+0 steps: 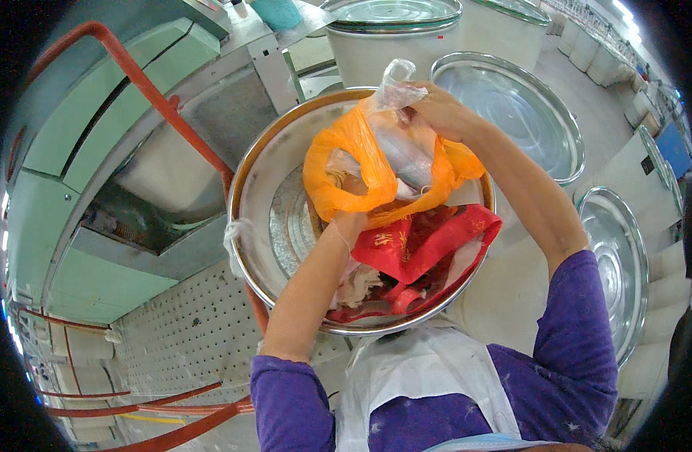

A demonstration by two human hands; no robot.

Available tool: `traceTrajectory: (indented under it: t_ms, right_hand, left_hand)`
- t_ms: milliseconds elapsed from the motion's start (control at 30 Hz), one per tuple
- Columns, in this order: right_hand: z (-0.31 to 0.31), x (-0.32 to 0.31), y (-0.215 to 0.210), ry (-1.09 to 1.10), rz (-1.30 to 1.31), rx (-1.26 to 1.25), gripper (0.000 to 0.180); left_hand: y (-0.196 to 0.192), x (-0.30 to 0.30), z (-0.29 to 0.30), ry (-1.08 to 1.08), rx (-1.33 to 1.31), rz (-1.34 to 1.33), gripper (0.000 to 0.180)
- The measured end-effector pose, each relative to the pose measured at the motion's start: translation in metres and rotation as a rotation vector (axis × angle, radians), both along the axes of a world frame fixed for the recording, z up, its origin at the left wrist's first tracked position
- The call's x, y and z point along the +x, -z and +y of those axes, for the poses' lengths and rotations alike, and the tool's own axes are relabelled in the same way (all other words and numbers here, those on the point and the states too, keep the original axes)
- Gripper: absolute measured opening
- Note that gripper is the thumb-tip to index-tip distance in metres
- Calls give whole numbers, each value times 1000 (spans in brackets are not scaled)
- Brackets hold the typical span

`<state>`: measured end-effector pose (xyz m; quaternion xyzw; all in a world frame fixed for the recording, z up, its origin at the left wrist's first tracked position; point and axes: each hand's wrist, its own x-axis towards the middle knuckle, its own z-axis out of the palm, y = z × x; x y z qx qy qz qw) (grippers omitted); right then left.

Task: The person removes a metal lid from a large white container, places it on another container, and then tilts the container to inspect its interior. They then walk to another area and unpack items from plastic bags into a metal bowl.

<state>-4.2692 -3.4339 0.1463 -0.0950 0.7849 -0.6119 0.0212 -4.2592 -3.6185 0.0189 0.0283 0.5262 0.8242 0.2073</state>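
Observation:
My right hand is closed on the gathered top of a clear plastic bag, above the far part of a round metal-rimmed can. Below it an orange plastic bag gapes, with a greyish, plastic-wrapped thing in its opening. My left hand reaches into the orange bag from the near side; the bag covers its fingers, so I cannot tell its grip. A red bag with gold print lies open beside it, toward me. Pale cloth-like material shows by the red bag.
The can's rim surrounds the bags, and a knotted white strip hangs on its left side. Lidded white cans stand behind and to the right. At left are a green machine and a bent red rail.

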Motion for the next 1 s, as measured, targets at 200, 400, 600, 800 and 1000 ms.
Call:
traceTrajectory:
  t_ms: [200, 400, 600, 800, 1000]
  right_hand:
    - [3, -3, 6, 8, 80, 87, 32]
    - [3, -3, 10, -57, 85, 242, 27]
    - [-2, -4, 12, -95, 113, 236, 27]
    - [-1, -5, 15, -155, 474, 512, 19]
    - [-43, 13, 50, -276, 635, 498, 24]
  left_hand:
    - [19, -6, -13, -39, 186, 121, 52]
    - [27, -16, -21, -32, 67, 237, 46]
    - [44, -34, -23, -53, -295, 648, 41]
    - [-17, -17, -42, -164, -732, 1097, 40]
    - [-66, 30, -39, -412, -693, 1065, 32]
